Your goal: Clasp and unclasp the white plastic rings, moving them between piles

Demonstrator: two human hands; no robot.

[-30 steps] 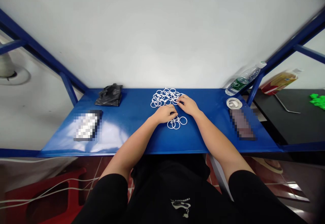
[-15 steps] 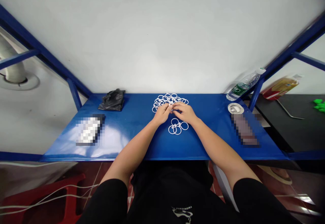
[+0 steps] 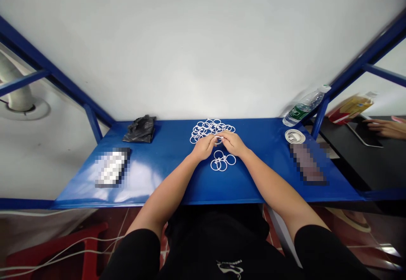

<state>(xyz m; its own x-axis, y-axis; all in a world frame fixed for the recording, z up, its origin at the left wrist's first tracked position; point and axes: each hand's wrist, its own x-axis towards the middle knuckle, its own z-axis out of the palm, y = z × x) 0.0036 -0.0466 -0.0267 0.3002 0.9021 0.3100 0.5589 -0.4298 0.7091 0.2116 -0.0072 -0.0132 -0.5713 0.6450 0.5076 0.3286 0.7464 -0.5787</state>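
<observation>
Between my hands is a white ring [image 3: 218, 138], pinched from both sides near the middle of the blue table [image 3: 171, 178]. My left hand [image 3: 204, 146] has its fingers closed on the ring's left side. Closed on the right side is my right hand [image 3: 234, 143]; its fingers partly cover the ring. Just behind them lies a loose pile of white rings [image 3: 199, 130], partly hidden by the hands. Nearer to me, a small group of several white rings [image 3: 223, 161] lies flat on the table, overlapping.
A crumpled black bag [image 3: 140, 128] and a blurred-out flat object [image 3: 112, 168] lie at left. On the right are a water bottle [image 3: 306, 105], a white roll [image 3: 294, 136] and another pixelated object [image 3: 307, 163]. Another person's hand [image 3: 388, 127] is over the black table [image 3: 358, 161].
My hands have come slightly nearer to me, with the held ring now showing between them. Another person's hand and a dark flat device have appeared at the far right.
</observation>
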